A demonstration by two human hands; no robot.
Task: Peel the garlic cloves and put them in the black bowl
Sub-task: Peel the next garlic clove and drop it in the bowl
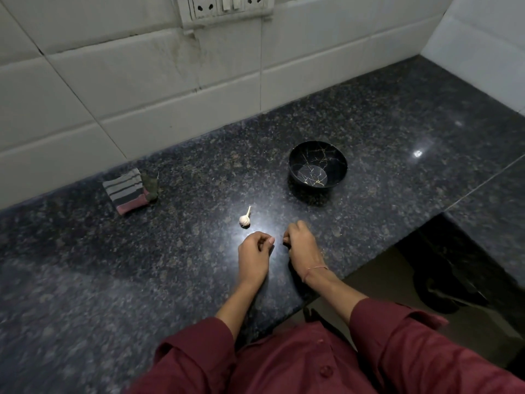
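Note:
A small white garlic bulb [244,219] with a thin stalk lies on the dark granite counter [142,265]. The black bowl [318,168] with gold crack lines stands upright behind and to the right of it, with nothing inside. My left hand [253,254] rests on the counter just in front of the bulb, fingers curled, holding nothing that I can see. My right hand [299,242] rests beside it, fingers curled under; whether anything sits in it is hidden. Neither hand touches the bulb or the bowl.
A folded striped cloth [127,190] lies at the back left near the white tiled wall [142,95]. The counter's front edge [355,275] drops off to the right of my right wrist. A socket plate [227,7] is on the wall above.

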